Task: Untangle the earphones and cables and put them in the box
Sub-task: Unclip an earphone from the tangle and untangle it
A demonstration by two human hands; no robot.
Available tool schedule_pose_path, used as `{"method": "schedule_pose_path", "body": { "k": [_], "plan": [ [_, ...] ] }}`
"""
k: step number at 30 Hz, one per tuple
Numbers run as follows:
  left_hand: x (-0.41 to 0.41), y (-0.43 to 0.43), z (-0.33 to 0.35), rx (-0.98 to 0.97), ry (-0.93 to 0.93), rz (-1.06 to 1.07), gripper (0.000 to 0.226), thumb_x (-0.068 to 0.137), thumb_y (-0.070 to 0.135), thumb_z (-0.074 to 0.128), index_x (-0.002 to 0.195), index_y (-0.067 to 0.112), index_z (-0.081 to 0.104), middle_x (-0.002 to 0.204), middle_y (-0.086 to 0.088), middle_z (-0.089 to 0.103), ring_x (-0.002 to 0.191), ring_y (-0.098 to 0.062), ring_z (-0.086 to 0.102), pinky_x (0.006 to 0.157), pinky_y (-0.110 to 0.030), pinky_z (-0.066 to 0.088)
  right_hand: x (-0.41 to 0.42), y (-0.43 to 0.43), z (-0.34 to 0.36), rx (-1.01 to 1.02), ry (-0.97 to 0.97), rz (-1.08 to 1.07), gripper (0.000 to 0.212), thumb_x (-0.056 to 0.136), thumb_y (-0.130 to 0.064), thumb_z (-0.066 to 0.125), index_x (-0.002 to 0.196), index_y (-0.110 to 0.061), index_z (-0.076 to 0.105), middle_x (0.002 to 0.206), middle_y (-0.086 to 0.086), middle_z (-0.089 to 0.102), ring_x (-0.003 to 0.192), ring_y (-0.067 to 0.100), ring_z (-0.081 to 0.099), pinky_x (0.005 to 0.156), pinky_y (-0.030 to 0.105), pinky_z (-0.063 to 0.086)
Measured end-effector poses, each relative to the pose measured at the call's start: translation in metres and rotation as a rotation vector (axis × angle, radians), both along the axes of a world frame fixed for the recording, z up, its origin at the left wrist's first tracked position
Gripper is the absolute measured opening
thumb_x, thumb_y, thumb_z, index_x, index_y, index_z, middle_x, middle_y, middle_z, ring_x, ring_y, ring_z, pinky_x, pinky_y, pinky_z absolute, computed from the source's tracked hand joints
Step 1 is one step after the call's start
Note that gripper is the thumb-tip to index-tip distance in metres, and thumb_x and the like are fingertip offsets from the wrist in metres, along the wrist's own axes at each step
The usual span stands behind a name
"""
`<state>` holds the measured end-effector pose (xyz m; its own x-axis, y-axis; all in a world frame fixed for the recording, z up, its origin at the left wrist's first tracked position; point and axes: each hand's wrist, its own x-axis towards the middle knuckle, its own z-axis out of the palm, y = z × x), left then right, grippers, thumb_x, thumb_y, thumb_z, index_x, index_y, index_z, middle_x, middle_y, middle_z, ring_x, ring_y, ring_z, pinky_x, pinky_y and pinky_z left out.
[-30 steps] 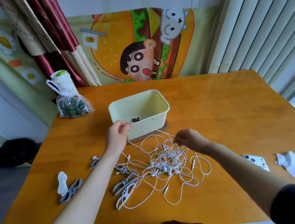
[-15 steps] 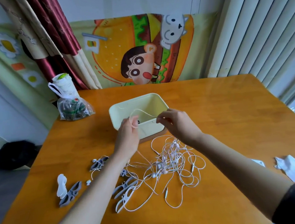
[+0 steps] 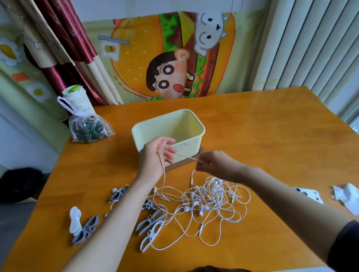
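1. Step in hand, my read: freeing 1 cable (image 3: 185, 157) from the tangle (image 3: 209, 200), probably gathering it on the hand before boxing it.
2. Left hand (image 3: 154, 159): in front of the box's near wall, fingers half spread. The cable is looped across them and hangs down to the tangle. Can't tell if it pinches.
3. Right hand (image 3: 210, 163): fingers closed in a pinch on the same cable, so the strand is taut between the 2 hands.
4. Tangle: on the tabletop (image 3: 260, 140) toward the middle of the front edge, between both forearms. Several earbuds are in it, and its left loops lie over grey clips (image 3: 151, 223).
5. Box (image 3: 169, 123): pale yellow, mid-tabletop, just behind the hands. The left hand hides part of the inside.
6. To do it well:
   - Pull slow and low, and feed slack with the right hand.
   - Stop if the heap lifts, since yanking tightens knots.
   - Trace this strand to its earbud or plug end and pass that end back through the loops.
   - Watch for clips snagging or dragging along.
   - Box it only once it is fully free.
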<state>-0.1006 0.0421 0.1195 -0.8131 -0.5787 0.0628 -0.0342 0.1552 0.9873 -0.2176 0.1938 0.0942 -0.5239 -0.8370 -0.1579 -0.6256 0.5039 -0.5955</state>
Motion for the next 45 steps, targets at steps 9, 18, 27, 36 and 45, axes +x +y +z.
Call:
{"method": "schedule_pose_path", "body": {
  "k": [9, 18, 27, 36, 45],
  "plan": [
    [0.018, -0.027, -0.037, 0.002, -0.289, -0.017, 0.027, 0.100, 0.001, 0.036, 0.098, -0.003, 0.063, 0.084, -0.015, 0.060, 0.068, -0.022, 0.055, 0.054, -0.017, 0.050, -0.029, 0.024, -0.013, -0.015, 0.024, -0.175, 0.018, 0.092, -0.004, 0.052, 0.088, -0.010, 0.068, 0.079, 0.004, 0.069, 0.080, 0.019, 0.065, 0.061, 0.011, 0.039],
    [0.007, -0.012, -0.019, -0.439, -0.360, -0.147, 0.055, 0.087, -0.021, 0.035, 0.101, 0.024, 0.064, 0.110, 0.006, 0.062, 0.102, -0.008, 0.056, 0.091, -0.018, 0.046, -0.021, -0.005, 0.080, -0.431, 0.228, -0.213, 0.017, 0.097, -0.012, 0.048, 0.097, -0.007, 0.064, 0.073, -0.008, 0.056, 0.063, 0.003, 0.053, 0.054, 0.009, 0.039],
    [-0.015, 0.030, 0.019, -0.391, -0.251, -0.262, 0.025, 0.098, 0.019, 0.050, 0.122, 0.016, 0.054, 0.102, 0.003, 0.061, 0.087, -0.009, 0.059, 0.071, -0.006, 0.042, 0.003, -0.015, 0.049, -0.279, 0.177, -0.004, 0.016, 0.092, -0.008, 0.053, 0.094, -0.009, 0.069, 0.074, -0.005, 0.058, 0.064, 0.010, 0.050, 0.056, 0.010, 0.036],
    [-0.011, 0.029, 0.023, -0.472, -0.256, -0.141, 0.029, 0.099, 0.012, 0.044, 0.079, 0.016, 0.064, 0.063, 0.004, 0.047, 0.050, -0.005, 0.039, 0.047, -0.015, 0.029, 0.005, 0.006, -0.003, -0.181, -0.104, -0.028, 0.026, 0.090, -0.029, 0.060, 0.081, -0.005, 0.065, 0.064, -0.015, 0.056, 0.057, -0.006, 0.051, 0.054, 0.013, 0.035],
    [-0.008, 0.022, 0.037, -0.228, 0.035, 0.009, 0.032, 0.101, 0.013, 0.042, 0.078, 0.023, 0.062, 0.055, 0.016, 0.045, 0.054, 0.000, 0.040, 0.054, -0.013, 0.032, -0.011, 0.016, -0.032, 0.004, -0.011, -0.043, 0.014, 0.091, -0.021, 0.061, 0.098, -0.016, 0.071, 0.097, -0.001, 0.072, 0.087, 0.011, 0.064, 0.077, 0.020, 0.049]
  ]
}}
